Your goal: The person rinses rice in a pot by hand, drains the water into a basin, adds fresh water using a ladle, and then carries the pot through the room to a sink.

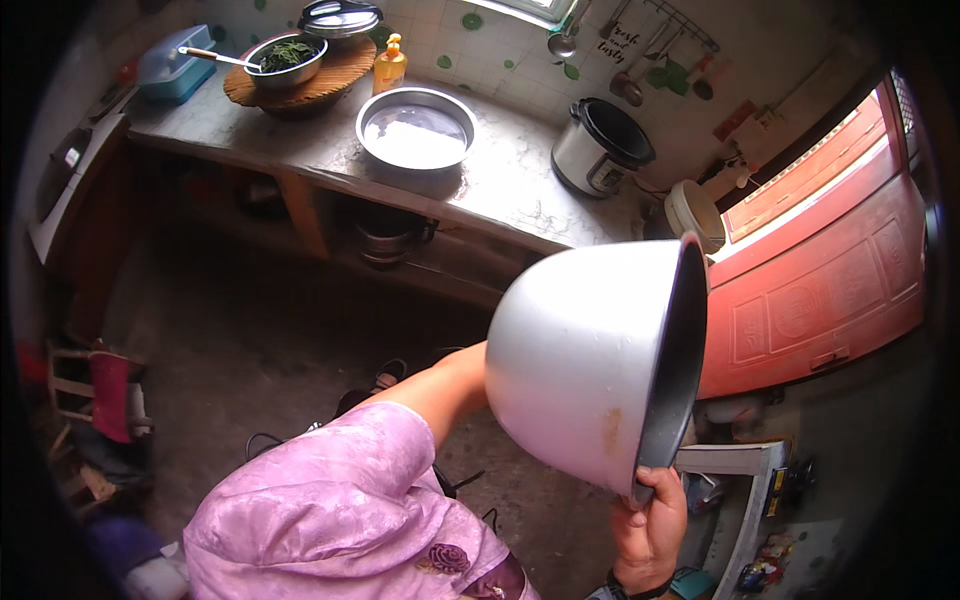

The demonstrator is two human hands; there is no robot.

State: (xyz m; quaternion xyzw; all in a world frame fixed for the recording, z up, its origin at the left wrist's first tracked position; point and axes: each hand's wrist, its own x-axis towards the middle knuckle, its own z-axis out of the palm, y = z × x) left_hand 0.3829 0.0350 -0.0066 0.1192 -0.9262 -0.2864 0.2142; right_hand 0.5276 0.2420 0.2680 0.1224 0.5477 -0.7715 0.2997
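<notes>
My right hand (654,517), with a watch on the wrist, grips the rim of a large metal pot (577,352), thumb at the edge. The pot is tipped on its side in the air, its mouth turned to the right. Its outside is silver with a brownish mark, and its inside is dark grey. My left forearm (461,382) reaches behind the pot, which hides my left hand. Beyond the pot, an electric pressure cooker (589,154) stands open on the marble-patterned counter (517,180). A shallow round metal basin (416,161) sits to its left.
A bowl of green leaves (286,61) with a white-handled utensil rests on a wooden slatted lid (330,79). Behind are a pump bottle (389,67) and a cooker lid (341,21). Utensils hang on the wall. A red door (810,307) stands right; a shelf (739,457) is below.
</notes>
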